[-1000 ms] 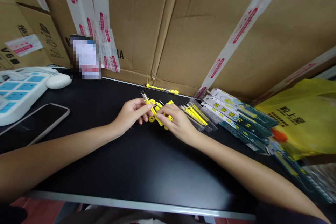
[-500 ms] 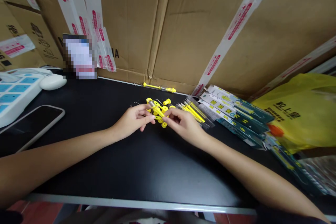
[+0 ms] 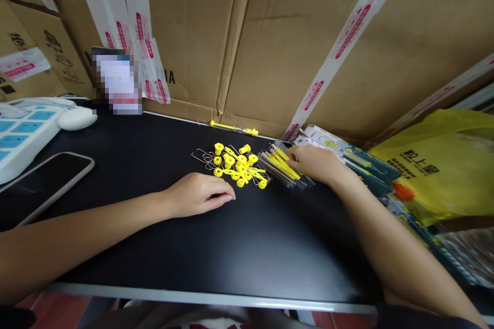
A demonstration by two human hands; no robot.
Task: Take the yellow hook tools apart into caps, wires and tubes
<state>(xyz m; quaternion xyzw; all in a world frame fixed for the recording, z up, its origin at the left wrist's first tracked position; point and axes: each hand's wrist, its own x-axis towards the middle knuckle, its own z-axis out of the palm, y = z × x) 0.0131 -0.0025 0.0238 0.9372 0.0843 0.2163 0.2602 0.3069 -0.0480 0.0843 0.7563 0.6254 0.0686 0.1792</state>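
Note:
My left hand (image 3: 203, 195) lies on the black tabletop, fingers curled and thumb tip close against them; no item shows in it. Just beyond it is a loose pile of small yellow plastic caps (image 3: 242, 160), some with thin wire hooks (image 3: 200, 155). My right hand (image 3: 314, 162) is at the right side of a bundle of clear spring scale tubes (image 3: 281, 164) with yellow strips inside. Its fingertips are pinched at a tube in the bundle; the exact grip is partly hidden. An assembled yellow spring scale (image 3: 233, 128) lies at the back edge.
Stacked spring scale boxes (image 3: 358, 159) and a yellow plastic bag (image 3: 432, 164) are at the right. On the left are a phone (image 3: 46, 187), a power strip (image 3: 25, 133) and a white mouse-shaped object (image 3: 77, 119). A cardboard wall (image 3: 309, 36) stands behind the table.
The yellow piece with a metal end that both hands held over the pile has left them. My right hand has moved right to the tubes; my left hand has lowered towards me.

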